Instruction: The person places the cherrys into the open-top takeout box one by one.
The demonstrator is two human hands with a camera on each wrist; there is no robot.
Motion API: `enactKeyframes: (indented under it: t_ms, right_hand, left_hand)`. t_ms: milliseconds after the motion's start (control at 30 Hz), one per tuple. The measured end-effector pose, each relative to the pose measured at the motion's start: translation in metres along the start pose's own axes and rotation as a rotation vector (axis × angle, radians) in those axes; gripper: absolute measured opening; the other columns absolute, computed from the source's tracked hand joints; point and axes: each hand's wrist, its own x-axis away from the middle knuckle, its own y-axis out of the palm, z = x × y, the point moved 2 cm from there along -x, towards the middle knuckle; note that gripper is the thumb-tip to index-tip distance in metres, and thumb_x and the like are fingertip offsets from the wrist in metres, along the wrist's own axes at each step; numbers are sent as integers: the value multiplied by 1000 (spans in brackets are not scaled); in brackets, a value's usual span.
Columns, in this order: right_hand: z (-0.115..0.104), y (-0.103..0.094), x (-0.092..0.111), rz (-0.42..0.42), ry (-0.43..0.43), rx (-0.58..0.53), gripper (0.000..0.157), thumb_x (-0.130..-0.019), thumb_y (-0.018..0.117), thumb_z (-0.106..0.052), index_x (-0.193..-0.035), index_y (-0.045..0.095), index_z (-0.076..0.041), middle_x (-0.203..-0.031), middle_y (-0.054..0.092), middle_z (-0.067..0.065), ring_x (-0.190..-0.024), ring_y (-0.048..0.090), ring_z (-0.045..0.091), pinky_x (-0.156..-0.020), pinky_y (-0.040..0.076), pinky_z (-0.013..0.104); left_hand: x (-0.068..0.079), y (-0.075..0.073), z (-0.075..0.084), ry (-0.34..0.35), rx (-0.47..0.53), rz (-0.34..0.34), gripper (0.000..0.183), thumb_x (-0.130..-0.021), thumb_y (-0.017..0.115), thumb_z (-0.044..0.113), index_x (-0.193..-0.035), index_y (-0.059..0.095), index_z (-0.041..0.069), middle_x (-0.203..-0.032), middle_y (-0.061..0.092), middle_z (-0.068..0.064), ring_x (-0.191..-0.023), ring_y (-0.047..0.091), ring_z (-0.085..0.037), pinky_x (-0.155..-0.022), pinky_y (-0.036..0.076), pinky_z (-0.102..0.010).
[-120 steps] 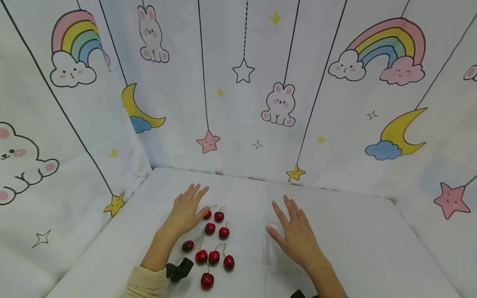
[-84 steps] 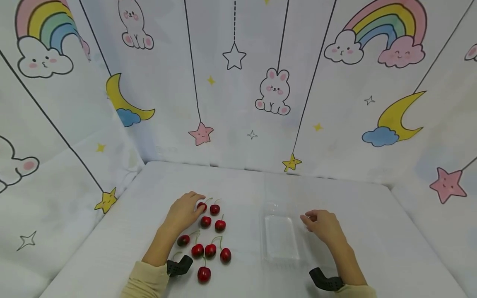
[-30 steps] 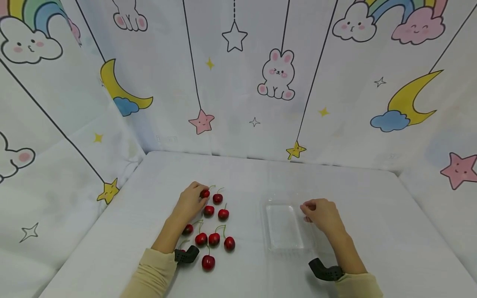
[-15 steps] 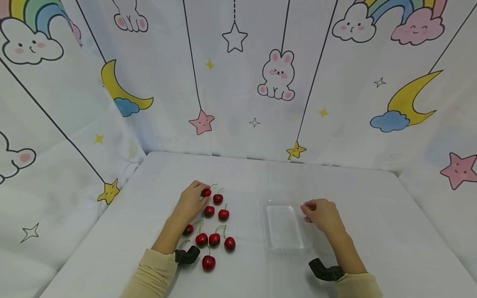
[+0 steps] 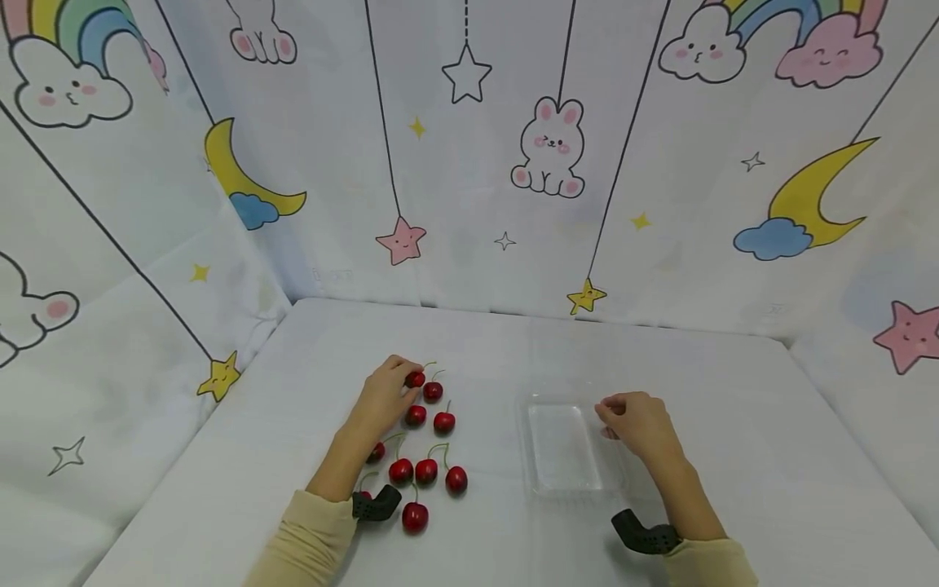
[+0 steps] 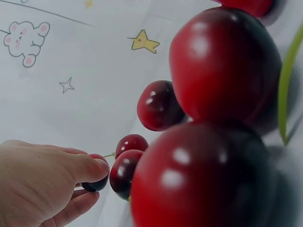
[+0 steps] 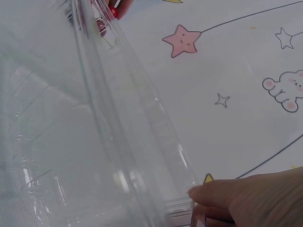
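My left hand (image 5: pixel 385 397) pinches a dark red cherry (image 5: pixel 416 379) between thumb and fingers at the far end of a group of cherries. In the left wrist view, the thumb lies across this cherry (image 6: pixel 94 185), and its green stem points toward the other cherries. A second cherry (image 5: pixel 433 392) lies just right of it on the white table. My right hand (image 5: pixel 640 424) holds the right side of a clear plastic box (image 5: pixel 561 448). The right wrist view has the thumb on the edge of the box (image 7: pixel 118 142), other fingers partly hidden below.
Several more stemmed cherries (image 5: pixel 415 517) lie loosely between the left forearm and the box, one partly behind the black wrist camera mount (image 5: pixel 376 504). White cloth walls (image 5: pixel 469 269) with cartoon prints stand behind and beside the white table (image 5: pixel 484 538).
Both hands were spread open at first. The left has since taken hold of the far cherry and moved it slightly right; the right has moved to the box's right side and gripped it.
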Motion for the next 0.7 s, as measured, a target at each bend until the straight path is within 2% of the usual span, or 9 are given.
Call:
enactKeyframes:
  t_ms: [500, 700]
  right_hand:
    - [-1, 2, -1, -11, 4, -13, 37, -93, 59, -24, -115, 63, 5, -92, 70, 14, -67, 64, 11, -62, 52, 29]
    - [-1, 3, -1, -3, -12, -6, 36, -93, 59, -23, -115, 63, 5, -89, 71, 12, -66, 63, 11, -63, 53, 30]
  left_hand:
    - [2, 0, 11, 18, 20, 9, 33, -86, 69, 12, -118, 64, 11, -116, 59, -5, -100, 62, -19, -89, 53, -35]
    - [2, 0, 16, 24, 24, -9, 34, -86, 70, 13, -119, 63, 12, -117, 58, -5, -102, 62, -19, -90, 53, -35]
